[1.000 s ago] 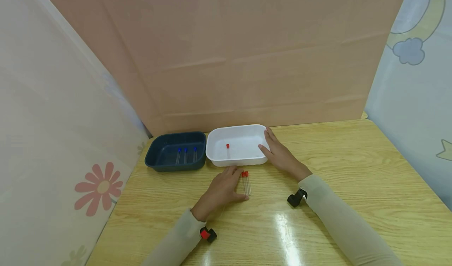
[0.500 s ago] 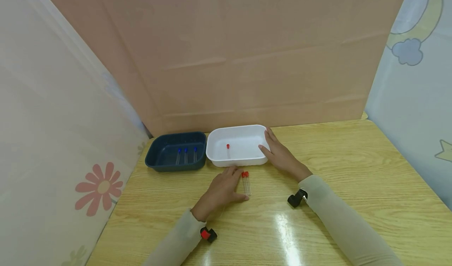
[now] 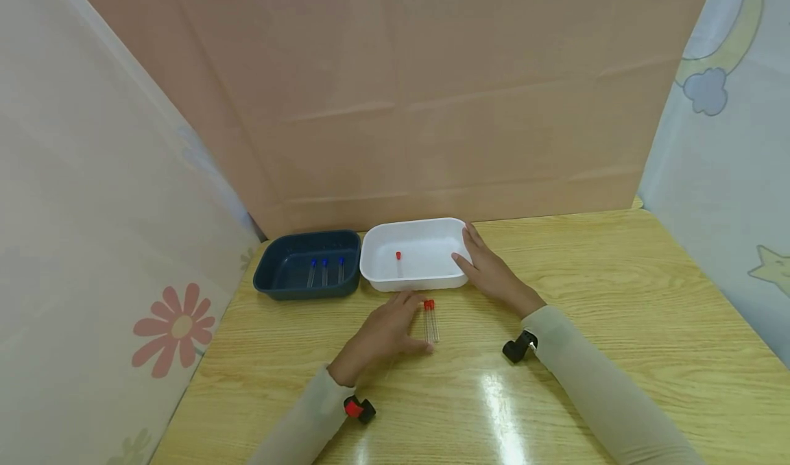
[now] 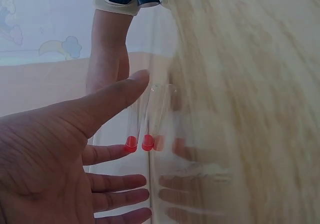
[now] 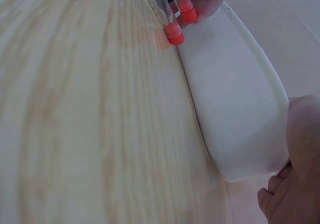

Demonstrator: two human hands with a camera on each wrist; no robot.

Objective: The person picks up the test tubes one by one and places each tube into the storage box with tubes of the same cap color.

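Two clear test tubes with red caps are in front of the white bin [image 3: 413,284]. My left hand [image 3: 385,328] pinches one test tube [image 4: 131,143] lengthwise, index finger at its cap and thumb at the far end. In the left wrist view this tube sits slightly off the tabletop. Beside it, the other red-capped test tube [image 4: 147,142] lies on the table. My right hand [image 3: 492,269] grips the bin's right end, thumb over the rim and fingers along the outside. Inside the white bin lies another red-capped test tube [image 3: 398,256].
A dark blue bin [image 3: 308,293] stands against the white bin's left side. It holds three blue-capped test tubes [image 3: 325,265]. Behind both bins rises a brown backdrop [image 3: 395,108], with patterned cloths at either side. The wooden table [image 3: 592,273] extends to the right.
My left hand has shifted slightly, its thumb drawing a little left. The pinched tube now overlaps its neighbour more in the head view. My right hand stays put on the white bin.
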